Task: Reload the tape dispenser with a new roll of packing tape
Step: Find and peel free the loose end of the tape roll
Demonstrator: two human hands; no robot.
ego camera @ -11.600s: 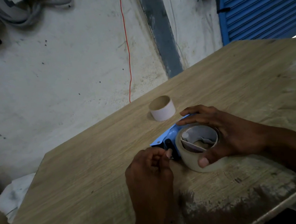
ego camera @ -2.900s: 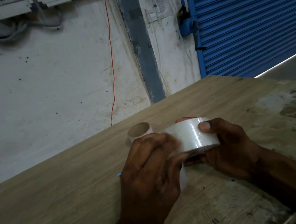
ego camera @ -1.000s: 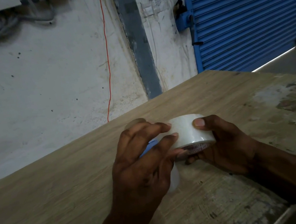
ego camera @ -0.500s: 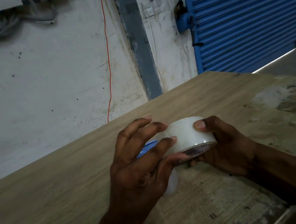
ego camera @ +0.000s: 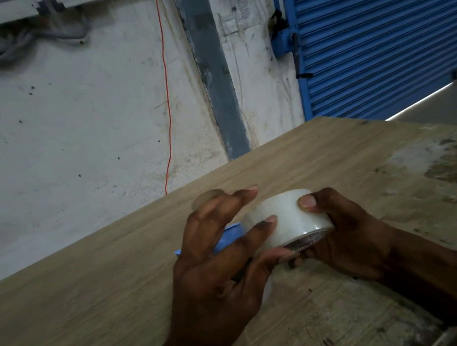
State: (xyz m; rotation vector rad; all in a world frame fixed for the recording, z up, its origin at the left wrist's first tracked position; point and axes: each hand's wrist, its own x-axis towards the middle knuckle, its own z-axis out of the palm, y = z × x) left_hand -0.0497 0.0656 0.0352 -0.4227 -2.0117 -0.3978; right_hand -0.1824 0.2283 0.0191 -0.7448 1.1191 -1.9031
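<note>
A new roll of clear packing tape (ego camera: 288,218) is held on edge just above the wooden table (ego camera: 94,306). My right hand (ego camera: 349,241) grips it from the right, thumb on the outer face. My left hand (ego camera: 219,264) meets it from the left, index fingertip on the face and thumb at the lower rim, pinching it. The other left fingers are spread and lifted. A pale strip of loose tape (ego camera: 265,288) shows below my left hand. Only a sliver of the blue dispenser (ego camera: 229,235) shows behind my left hand. The empty cardboard core (ego camera: 206,197) stands behind my fingers.
The table's far edge runs diagonally against a white wall with a thin red wire (ego camera: 166,94). A blue roller shutter (ego camera: 391,29) stands at the back right. The table's right part is worn and stained.
The upper fingers of my left hand have lifted off the roll and spread. The roll and my right hand have stayed almost in the same spot since a second ago.
</note>
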